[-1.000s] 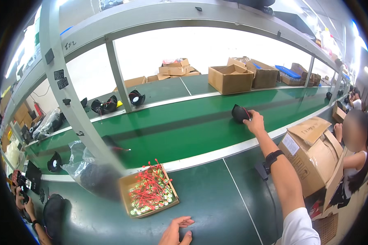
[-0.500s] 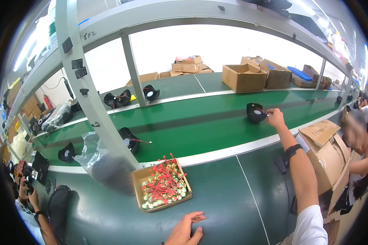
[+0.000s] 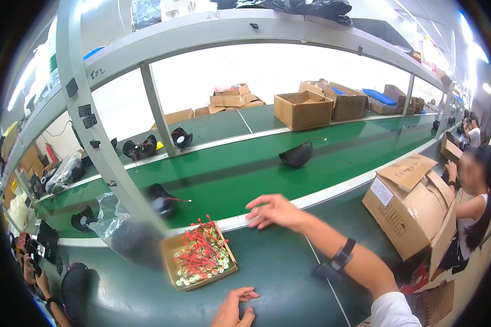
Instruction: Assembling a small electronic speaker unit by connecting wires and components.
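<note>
My right hand (image 3: 275, 211) hovers over the near edge of the green belt, fingers apart and holding nothing. Beyond it on the belt sits a curved black plastic part (image 3: 297, 156) with a thin wire sticking out, not touched by either hand. My left hand (image 3: 235, 308) rests on the dark green worktop with its fingers loosely spread and nothing in them. Just past that hand is a shallow cardboard box (image 3: 181, 285). It holds a tangled pile of small round green-and-white parts with red wires (image 3: 204, 248).
A grey upright post (image 3: 101, 131) stands beside the box, with a clear plastic bag (image 3: 108, 215) behind it. More black parts (image 3: 161, 200) lie on the green belt (image 3: 229, 180). A large carton (image 3: 406, 204) stands at right, near a seated person (image 3: 472, 212). Another person's hands (image 3: 35, 267) show at far left.
My right hand has let go of the black part and drawn back left toward the box. The part remains on the belt, turned differently. My left hand stays on the worktop.
</note>
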Motion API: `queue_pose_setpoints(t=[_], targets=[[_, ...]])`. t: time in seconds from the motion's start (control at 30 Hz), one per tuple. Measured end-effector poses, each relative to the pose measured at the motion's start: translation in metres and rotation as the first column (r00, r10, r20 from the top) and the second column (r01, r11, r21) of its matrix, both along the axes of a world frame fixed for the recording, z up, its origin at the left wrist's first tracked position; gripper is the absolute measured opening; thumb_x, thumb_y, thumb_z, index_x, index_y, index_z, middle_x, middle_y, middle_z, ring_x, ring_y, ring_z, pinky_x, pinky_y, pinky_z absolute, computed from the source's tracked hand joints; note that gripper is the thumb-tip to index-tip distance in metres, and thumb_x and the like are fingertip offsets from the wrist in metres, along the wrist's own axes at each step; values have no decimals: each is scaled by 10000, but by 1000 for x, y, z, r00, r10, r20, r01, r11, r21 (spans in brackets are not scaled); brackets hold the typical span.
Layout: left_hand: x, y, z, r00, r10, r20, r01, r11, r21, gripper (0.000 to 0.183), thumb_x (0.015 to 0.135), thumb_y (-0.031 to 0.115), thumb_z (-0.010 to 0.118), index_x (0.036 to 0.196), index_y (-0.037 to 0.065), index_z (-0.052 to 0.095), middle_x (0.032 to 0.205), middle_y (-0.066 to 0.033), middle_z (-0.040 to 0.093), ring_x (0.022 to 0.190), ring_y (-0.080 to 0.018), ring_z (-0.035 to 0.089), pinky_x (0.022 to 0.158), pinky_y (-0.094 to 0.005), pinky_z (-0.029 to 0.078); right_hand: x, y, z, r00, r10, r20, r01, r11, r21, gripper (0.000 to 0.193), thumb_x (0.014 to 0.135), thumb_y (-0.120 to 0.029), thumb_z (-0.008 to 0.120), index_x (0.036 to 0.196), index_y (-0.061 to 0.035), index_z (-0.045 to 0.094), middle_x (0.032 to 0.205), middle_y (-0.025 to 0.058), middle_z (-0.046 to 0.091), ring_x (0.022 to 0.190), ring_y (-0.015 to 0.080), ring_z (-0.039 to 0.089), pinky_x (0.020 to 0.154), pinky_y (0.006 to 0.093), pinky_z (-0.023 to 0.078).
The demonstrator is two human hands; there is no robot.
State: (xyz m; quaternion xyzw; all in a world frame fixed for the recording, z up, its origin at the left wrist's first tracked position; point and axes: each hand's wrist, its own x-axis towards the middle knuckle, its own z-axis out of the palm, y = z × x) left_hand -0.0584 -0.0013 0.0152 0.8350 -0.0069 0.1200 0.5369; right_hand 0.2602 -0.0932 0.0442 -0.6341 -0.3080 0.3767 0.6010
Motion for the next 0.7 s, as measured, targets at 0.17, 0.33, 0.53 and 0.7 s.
queue_pose_setpoints(t=[0.17, 0.33, 0.53, 0.7], targets=[[0, -3, 2, 1000, -12, -10, 12, 1000, -10, 492, 885, -40, 558, 1363, 13, 456, 1167, -164, 637, 1066, -279, 629, 966, -363, 492, -47, 17, -12, 986, 167, 21, -167, 986, 24, 282, 1017, -145, 573, 1262, -5, 594, 1112, 139, 726, 926, 179, 730, 770, 286, 584], [-1, -1, -1, 1000, -8, 8, 8, 1000, -10, 473, 887, -30, 561, 1349, 14, 470, 1153, -158, 634, 1077, -279, 628, 966, -365, 490, -59, 21, -24, 997, 78, 26, -79, 994, 73, 237, 1015, -148, 582, 1202, -9, 624, 1046, 121, 738, 856, 136, 707, 729, 274, 566], [-1, -2, 1, 1000, -20, 7, 20, 1000, 13, 467, 885, -19, 552, 1345, 16, 474, 1151, -155, 632, 1077, -285, 623, 977, -371, 485, -67, 19, -51, 993, -3, 114, -15, 988, 151, 194, 990, -109, 600, 1139, 9, 638, 951, 95, 732, 778, 113, 682, 685, 263, 554], [0, -2, 2, 1000, -11, 7, 11, 999, 33, 446, 872, -21, 560, 1313, 23, 508, 1140, -151, 635, 1060, -288, 625, 960, -369, 488, -66, 15, -51, 997, -24, 75, 9, 981, 193, 162, 984, -90, 597, 1101, 12, 644, 911, 80, 719, 748, 99, 662, 674, 256, 547]])
